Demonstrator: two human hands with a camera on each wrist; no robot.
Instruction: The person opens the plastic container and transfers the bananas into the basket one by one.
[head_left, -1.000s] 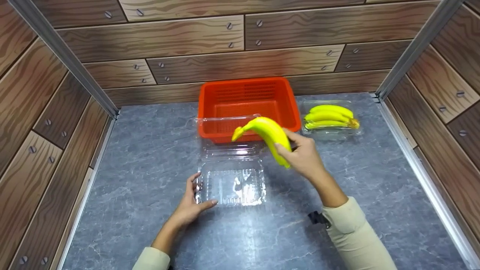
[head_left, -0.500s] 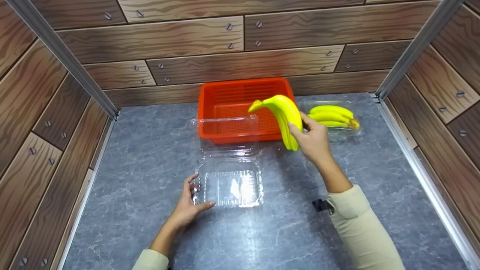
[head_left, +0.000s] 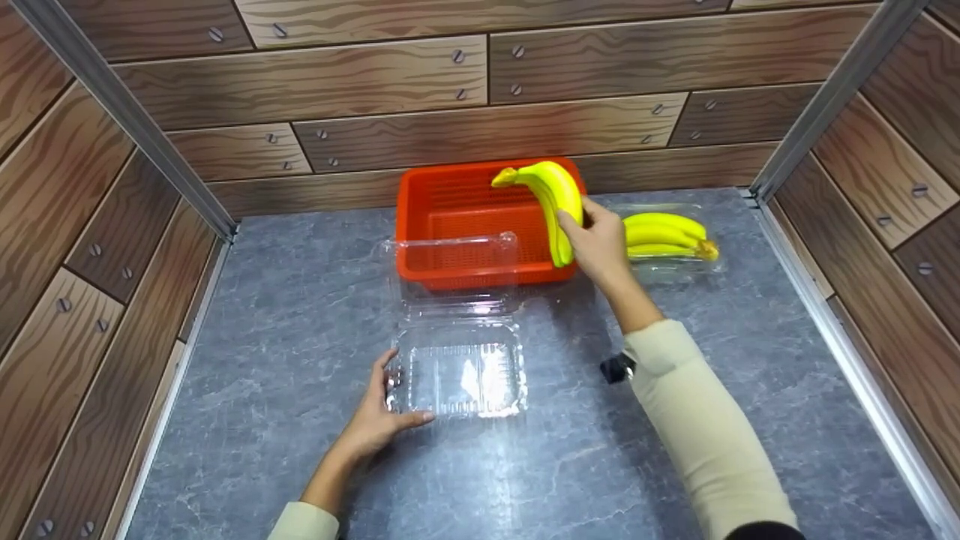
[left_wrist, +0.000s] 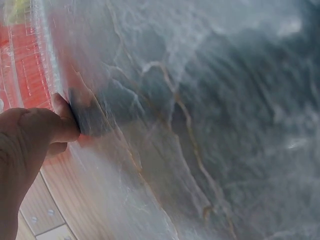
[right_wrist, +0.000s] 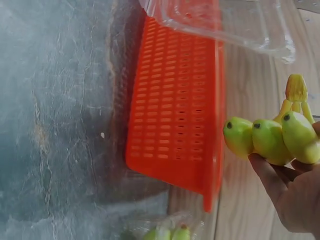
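Observation:
My right hand (head_left: 606, 244) grips a bunch of yellow bananas (head_left: 559, 199) by its lower end, holding it up over the right part of the red basket (head_left: 403, 225). In the right wrist view, the blunt greenish tips of three bananas (right_wrist: 267, 140) face the camera, with the joined stem behind. A clear plastic clamshell box (head_left: 457, 379) lies opened out in front of the basket, its lid overlapping the basket's front in the head view. At the box's left side rests my left hand (head_left: 371, 424), fingers along the side and thumb stretched along the front edge.
Right of the basket, a second clear box holds another bunch of bananas (head_left: 666, 234), partly hidden by my right hand. Wood-patterned walls (head_left: 390, 75) enclose the grey marbled table (head_left: 285, 315) at the back and both sides.
My right hand has carried the bananas away from me, from near the basket's front edge to over the basket, turning the bunch more upright. The left hand has stayed at the box.

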